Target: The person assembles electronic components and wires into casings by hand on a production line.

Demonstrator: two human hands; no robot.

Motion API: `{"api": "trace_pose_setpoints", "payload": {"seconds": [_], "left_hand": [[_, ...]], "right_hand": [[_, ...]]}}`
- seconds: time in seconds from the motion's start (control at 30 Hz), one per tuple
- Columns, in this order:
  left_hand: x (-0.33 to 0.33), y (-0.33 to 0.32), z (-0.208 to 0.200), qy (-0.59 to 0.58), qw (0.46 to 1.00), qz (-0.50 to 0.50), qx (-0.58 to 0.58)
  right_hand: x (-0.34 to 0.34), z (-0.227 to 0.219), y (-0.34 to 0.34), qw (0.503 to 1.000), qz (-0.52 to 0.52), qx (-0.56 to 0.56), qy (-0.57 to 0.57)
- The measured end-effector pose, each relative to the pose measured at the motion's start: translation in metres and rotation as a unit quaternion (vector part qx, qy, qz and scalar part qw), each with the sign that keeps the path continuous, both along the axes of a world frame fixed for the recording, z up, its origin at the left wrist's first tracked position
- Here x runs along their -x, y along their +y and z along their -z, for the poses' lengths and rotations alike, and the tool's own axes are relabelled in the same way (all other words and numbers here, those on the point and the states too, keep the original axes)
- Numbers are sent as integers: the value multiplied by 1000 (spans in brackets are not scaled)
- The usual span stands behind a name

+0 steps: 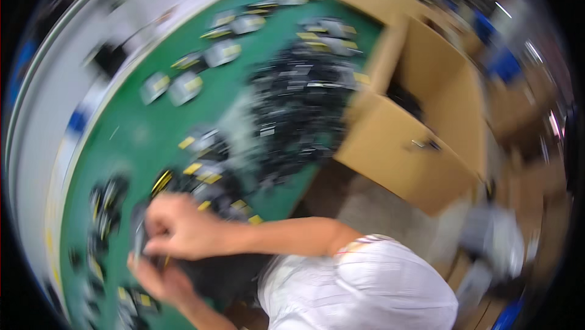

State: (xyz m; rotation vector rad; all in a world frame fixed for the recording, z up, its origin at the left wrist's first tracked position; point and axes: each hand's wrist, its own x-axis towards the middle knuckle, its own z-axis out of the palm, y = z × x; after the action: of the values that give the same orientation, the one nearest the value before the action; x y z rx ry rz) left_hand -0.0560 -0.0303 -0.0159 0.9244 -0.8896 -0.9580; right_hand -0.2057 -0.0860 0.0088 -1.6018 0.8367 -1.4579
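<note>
At the lower left of the head view both my hands meet at a dark grey, flat thing, too blurred to tell its kind. My left hand is under its lower end, thumb and fingers closed on it. Bent over its upper part is my right hand, fingers curled in a pinch; what lies between the fingertips is hidden. Beyond the right hand are several black items with yellow labels. A row of black coiled pieces lies left of the hands.
A green-topped table curves across the view, bearing a heap of black parts and clear bags with yellow labels. An open cardboard box stands at the table's right side, dark contents inside. More cartons are at the far right.
</note>
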Motion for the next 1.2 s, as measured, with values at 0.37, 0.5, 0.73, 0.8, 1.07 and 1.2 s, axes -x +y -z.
{"api": "trace_pose_setpoints", "payload": {"seconds": [0.37,0.5,0.73,0.8,1.07,1.2], "left_hand": [[-7,-14,-14,-293,929,-172,146],[2,1,-15,-613,743,-245,110],[8,14,-24,-161,984,62,43],[-4,22,-19,-144,982,104,58],[19,28,-20,-170,952,-198,158],[18,30,-20,-185,956,-174,149]], "right_hand": [[-35,-6,8,993,33,9,-117],[-10,-16,20,993,76,45,78],[-2,-24,47,999,23,-27,33],[1,-21,46,996,-36,-49,59],[0,-30,23,983,-135,-32,116],[-3,-32,31,989,-118,-40,75]]}}
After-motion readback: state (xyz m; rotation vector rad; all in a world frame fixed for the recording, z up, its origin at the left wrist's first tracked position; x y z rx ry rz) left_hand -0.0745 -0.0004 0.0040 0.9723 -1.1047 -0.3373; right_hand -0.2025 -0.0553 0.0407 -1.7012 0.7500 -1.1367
